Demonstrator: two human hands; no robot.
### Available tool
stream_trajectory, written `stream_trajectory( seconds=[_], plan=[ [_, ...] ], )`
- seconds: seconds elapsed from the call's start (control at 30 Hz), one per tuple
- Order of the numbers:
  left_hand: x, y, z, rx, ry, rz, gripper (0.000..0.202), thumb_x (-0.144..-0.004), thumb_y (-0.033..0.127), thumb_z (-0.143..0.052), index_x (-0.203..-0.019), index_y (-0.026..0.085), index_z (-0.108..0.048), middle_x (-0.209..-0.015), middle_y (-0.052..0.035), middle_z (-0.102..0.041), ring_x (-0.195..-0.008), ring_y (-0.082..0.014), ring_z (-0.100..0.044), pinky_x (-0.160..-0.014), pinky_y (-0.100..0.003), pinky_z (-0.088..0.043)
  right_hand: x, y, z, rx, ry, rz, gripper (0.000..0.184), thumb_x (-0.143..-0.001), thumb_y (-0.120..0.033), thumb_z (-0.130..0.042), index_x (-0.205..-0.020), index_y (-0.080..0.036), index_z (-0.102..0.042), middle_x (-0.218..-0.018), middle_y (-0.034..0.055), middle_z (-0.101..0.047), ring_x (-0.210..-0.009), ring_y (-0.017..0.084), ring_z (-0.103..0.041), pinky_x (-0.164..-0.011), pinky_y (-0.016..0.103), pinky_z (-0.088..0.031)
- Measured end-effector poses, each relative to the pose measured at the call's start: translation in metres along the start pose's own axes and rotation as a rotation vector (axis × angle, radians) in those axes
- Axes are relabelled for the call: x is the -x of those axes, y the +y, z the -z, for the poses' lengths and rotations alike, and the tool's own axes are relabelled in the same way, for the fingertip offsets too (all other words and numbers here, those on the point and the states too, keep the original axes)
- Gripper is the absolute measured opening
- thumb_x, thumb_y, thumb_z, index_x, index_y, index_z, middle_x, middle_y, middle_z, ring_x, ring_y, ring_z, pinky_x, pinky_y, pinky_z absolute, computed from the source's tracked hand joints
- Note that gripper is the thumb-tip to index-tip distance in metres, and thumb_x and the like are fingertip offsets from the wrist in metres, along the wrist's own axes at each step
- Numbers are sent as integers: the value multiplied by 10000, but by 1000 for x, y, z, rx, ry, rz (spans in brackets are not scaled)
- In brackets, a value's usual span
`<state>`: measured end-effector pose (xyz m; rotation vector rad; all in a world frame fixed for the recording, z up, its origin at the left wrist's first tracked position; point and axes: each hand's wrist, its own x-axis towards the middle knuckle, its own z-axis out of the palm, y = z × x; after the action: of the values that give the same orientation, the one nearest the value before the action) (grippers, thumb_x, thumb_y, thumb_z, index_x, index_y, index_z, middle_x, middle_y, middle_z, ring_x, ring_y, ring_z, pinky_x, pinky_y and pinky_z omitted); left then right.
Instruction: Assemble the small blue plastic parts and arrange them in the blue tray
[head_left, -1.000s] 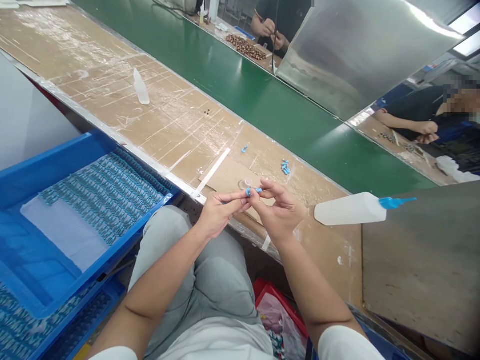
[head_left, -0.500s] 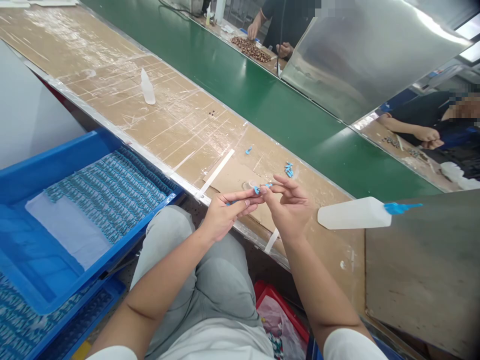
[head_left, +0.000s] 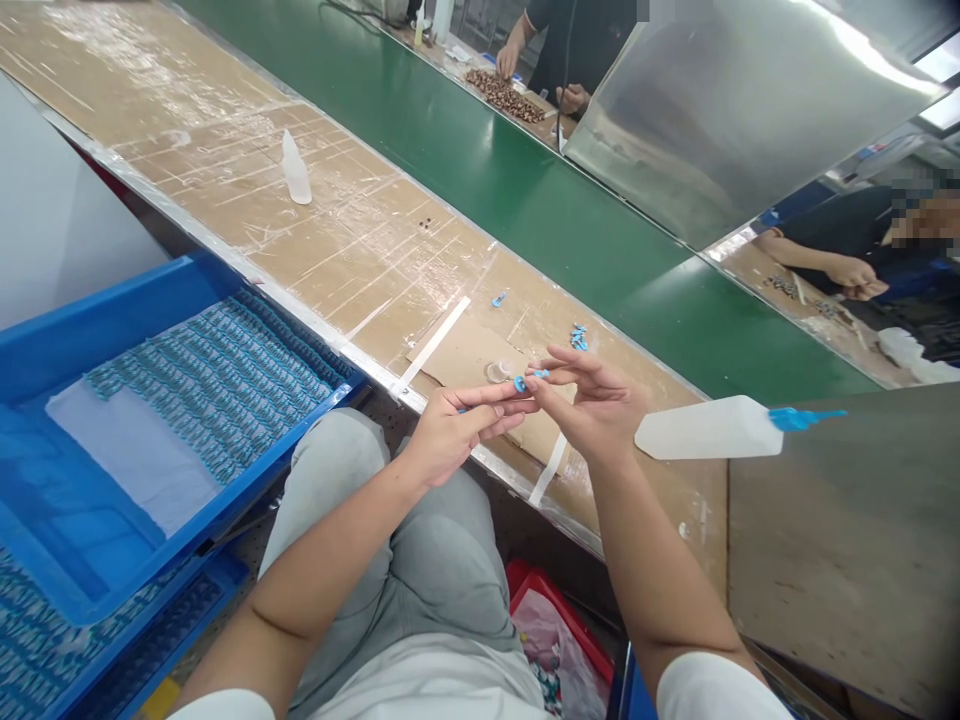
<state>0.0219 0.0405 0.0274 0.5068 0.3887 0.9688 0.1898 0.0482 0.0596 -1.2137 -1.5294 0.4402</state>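
My left hand (head_left: 454,425) is closed, its fingers extended and pressed together, with a bit of blue showing between them. At its fingertips sits a small blue plastic piece (head_left: 520,384). My right hand (head_left: 596,405) pinches a second small blue piece (head_left: 540,373) between thumb and forefinger, its other fingers raised. The two hands meet at the fingertips, over a cardboard sheet (head_left: 457,350) on the bench. Just beyond them lie a small clear round dish (head_left: 496,372), a little heap of blue pieces (head_left: 578,337) and one single blue piece (head_left: 499,300).
A white squeeze bottle with blue nozzle (head_left: 709,428) lies right of my right hand. Another white bottle (head_left: 296,172) stands farther left. Blue trays (head_left: 97,590) of teal pieces are at my left, a red bin (head_left: 592,640) below. Two people work across the green belt (head_left: 450,140).
My right hand has shifted slightly to the right and its wrist has turned. The blue pieces at the fingertips moved a little right with it. My left hand stays nearly in place.
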Motion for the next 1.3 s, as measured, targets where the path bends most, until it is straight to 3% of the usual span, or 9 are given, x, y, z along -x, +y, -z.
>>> stream_trajectory(
  seconds=[0.17, 0.3, 0.47, 0.77, 0.9, 1.03, 1.17, 1.3],
  plan=[
    [-9, 10, 10, 178, 125, -32, 297, -816, 159, -554, -1060, 75, -701, -1154, -167, -689, -1135, -277, -627, -1039, -367, -450, -31, 21, 4, 193, 48, -34, 313, -719, -370, -777, -983, -211, -721, -914, 42, -751, -844, 221, -723, -828, 379, -583],
    [-16, 18, 20, 316, 172, -71, 376, -811, 188, -476, -1103, 38, -659, -1231, -197, -643, -1224, -285, -562, -1062, -359, -429, -65, 74, -6, 407, -5, -116, 296, -743, -426, -721, -920, -191, -740, -885, 50, -756, -845, 226, -721, -827, 361, -557],
    [-20, 23, 25, 380, 199, -75, 445, -791, 232, -474, -1144, 8, -626, -1273, -222, -608, -1276, -296, -513, -1063, -363, -428, -94, 133, -25, 586, -84, -241, 266, -742, -379, -682, -913, -184, -740, -859, 50, -759, -847, 227, -713, -827, 359, -527],
    [-23, 21, 32, 413, 163, -76, 416, -815, 247, -471, -1122, 18, -632, -1271, -225, -609, -1265, -307, -522, -1065, -380, -420, -97, 156, -37, 628, -82, -323, 304, -736, -406, -679, -944, -189, -718, -894, 62, -756, -831, 223, -709, -785, 329, -524],
    [-24, 21, 30, 415, 168, -58, 417, -821, 261, -464, -1130, 35, -630, -1246, -216, -627, -1256, -299, -533, -1056, -384, -424, -91, 142, -32, 650, -27, -236, 333, -769, -424, -662, -989, -178, -706, -979, 74, -746, -925, 242, -697, -862, 370, -508],
    [-23, 22, 28, 436, 186, -41, 428, -834, 293, -459, -1153, 57, -621, -1240, -200, -634, -1239, -292, -549, -1037, -390, -434, -66, 86, -27, 626, 51, 173, 215, -849, -368, -608, -932, -198, -710, -948, 53, -747, -914, 215, -688, -890, 361, -484],
    [-22, 21, 27, 449, 182, -29, 432, -856, 307, -449, -1168, 57, -613, -1188, -191, -662, -1125, -258, -626, -940, -342, -491, -30, 25, -32, 555, -247, 505, 160, -817, -304, -681, -963, -240, -699, -881, 16, -746, -843, 203, -666, -825, 352, -485],
    [-22, 19, 26, 438, 176, -9, 429, -864, 304, -439, -1162, 53, -619, -1083, -174, -701, -987, -219, -672, -807, -286, -524, -10, 7, -44, 543, -438, 539, 244, -837, -285, -675, -1077, -236, -677, -875, 19, -740, -870, 207, -633, -772, 351, -490]
  ],
)
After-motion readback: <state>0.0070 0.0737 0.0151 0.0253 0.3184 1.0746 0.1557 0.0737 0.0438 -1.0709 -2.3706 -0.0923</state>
